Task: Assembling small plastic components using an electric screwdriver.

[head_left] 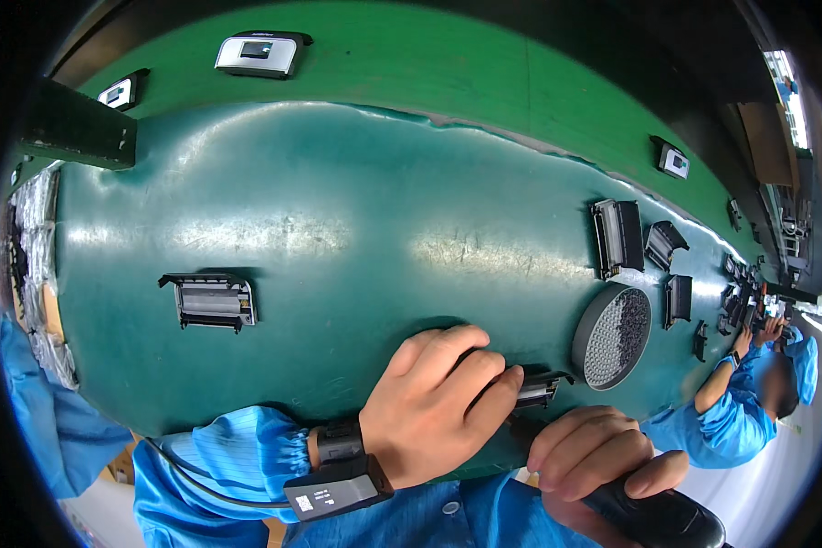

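My left hand (434,402) lies palm down near the mat's front edge, its fingers bent and closed on a black and grey plastic housing (539,390). Most of that housing is hidden under the fingers. Just right of it, my right hand (594,461) is wrapped round a thick black electric screwdriver (662,513). The driver's front end points toward the housing; its tip is hidden behind the hands. Beyond my right hand stands a round grey tray (586,340) with a dimpled plate and many small dark screws heaped on its right side.
A similar housing (215,301) lies on the green mat (338,210) at left. More black parts (617,237) lie beyond the tray. Silver-fronted devices (261,55) sit on the green belt (447,55) behind. A dark post (82,128) juts in at left. Another person (740,402) works at right.
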Available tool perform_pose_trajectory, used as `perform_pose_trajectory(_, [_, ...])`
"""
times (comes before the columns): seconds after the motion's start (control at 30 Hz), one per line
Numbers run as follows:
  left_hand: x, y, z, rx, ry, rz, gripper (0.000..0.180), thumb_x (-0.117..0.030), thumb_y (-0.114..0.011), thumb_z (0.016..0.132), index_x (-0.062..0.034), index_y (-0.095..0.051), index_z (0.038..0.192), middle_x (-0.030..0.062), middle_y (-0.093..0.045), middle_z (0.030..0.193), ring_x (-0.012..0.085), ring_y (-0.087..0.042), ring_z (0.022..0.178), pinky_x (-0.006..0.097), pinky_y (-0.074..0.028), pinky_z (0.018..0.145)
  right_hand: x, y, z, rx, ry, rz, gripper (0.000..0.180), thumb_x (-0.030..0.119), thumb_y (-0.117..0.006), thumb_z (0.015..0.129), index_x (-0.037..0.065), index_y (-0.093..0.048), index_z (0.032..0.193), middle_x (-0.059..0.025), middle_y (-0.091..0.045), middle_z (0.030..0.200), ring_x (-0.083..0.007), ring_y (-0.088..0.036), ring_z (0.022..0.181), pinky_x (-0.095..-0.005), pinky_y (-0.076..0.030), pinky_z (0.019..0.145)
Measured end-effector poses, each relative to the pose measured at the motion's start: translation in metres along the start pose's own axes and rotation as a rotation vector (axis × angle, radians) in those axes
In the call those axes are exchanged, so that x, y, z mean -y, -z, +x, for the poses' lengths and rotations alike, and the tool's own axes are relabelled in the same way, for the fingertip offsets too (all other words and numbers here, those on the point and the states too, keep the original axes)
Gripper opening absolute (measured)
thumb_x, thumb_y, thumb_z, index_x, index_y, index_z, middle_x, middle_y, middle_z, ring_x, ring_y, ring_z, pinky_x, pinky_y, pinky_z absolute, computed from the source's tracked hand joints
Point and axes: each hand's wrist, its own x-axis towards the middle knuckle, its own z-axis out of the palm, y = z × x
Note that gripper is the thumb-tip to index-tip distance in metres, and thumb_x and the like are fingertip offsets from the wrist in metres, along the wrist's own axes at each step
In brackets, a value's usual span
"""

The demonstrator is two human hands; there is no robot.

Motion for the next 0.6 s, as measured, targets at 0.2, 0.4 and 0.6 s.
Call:
perform_pose_trajectory(0.2, [0.0,-0.001,-0.001,-0.013,0.004,0.014,0.055,-0.019,-0.082,0.057,-0.0068,-0.073,0.11,0.0047,-0.061,0.107,0.0297,-0.059,0.112,0.043,-0.051,0.086,0.001,0.001,0.005,0.071,-0.056,0.0,0.066,0.056,-0.07,0.094,0.005,-0.047,0.13,-0.0163,-0.059,0.087,-0.0265,-0.059,0.066,-0.0419,-0.05,0.055])
perform_pose_trajectory(0.4, [-0.006,0.004,-0.001,-0.003,-0.002,0.058,0.052,-0.017,-0.079,0.06,-0.0082,-0.072,0.111,0.004,-0.062,0.107,0.0295,-0.06,0.112,0.043,-0.05,0.088,-0.006,0.001,-0.011,0.15,0.046,-0.136,0.037,0.023,-0.071,0.091,0.009,-0.044,0.111,-0.0153,-0.066,0.081,-0.0272,-0.065,0.061,-0.0435,-0.058,0.055])
perform_pose_trajectory(0.6, [-0.002,0.005,0.003,0.047,-0.01,0.02,0.056,-0.017,-0.083,0.059,-0.0091,-0.07,0.113,0.0041,-0.063,0.109,0.0302,-0.058,0.114,0.043,-0.048,0.091,-0.01,0.005,-0.004,0.09,0.092,-0.044,0.027,0.01,-0.072,0.089,0.003,-0.051,0.104,-0.0127,-0.064,0.071,-0.0254,-0.062,0.054,-0.0405,-0.056,0.05])
